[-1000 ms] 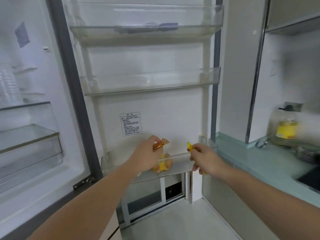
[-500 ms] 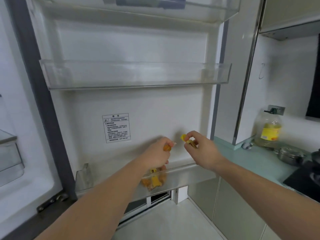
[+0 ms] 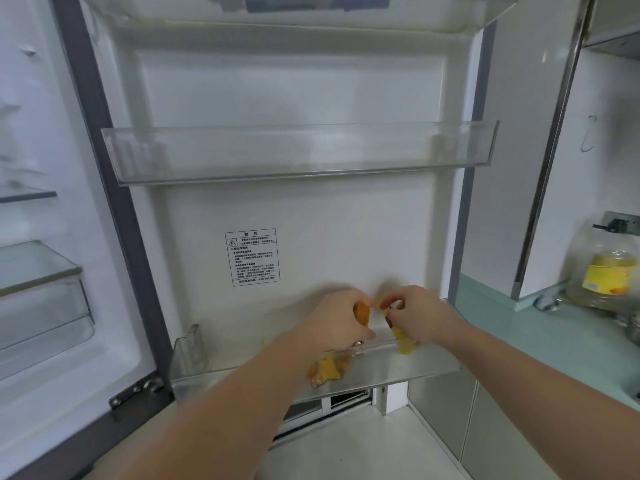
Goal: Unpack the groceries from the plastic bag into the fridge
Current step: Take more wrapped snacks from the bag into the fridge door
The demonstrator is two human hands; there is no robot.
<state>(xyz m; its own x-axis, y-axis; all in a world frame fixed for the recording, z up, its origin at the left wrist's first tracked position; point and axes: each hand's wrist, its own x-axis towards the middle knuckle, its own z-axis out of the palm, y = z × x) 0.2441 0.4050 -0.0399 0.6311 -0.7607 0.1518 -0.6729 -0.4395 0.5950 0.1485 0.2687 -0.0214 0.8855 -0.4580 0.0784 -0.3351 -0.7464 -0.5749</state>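
Note:
The fridge door stands open before me, with its clear lowest door bin [image 3: 426, 367] at hip height. My left hand [image 3: 337, 320] grips an orange wrapped snack [image 3: 362, 313] just above that bin. My right hand [image 3: 417, 315] pinches a yellow wrapped snack [image 3: 398, 332] whose lower end dips into the bin. A heap of orange and yellow snack packets [image 3: 325, 372] lies inside the bin under my left wrist. The two hands are almost touching. No plastic bag is in view.
An empty clear middle door bin [image 3: 298, 157] hangs above, and another bin [image 3: 346, 8] at the top holds dark items. Fridge shelves and a drawer [image 3: 41, 306] lie at left. A teal counter [image 3: 540, 344] with an oil bottle [image 3: 606, 268] stands at right.
Both hands have dropped lower over the bottom door bin and drawn closer together. The yellow snack now reaches down into the bin. My view has moved closer to the door.

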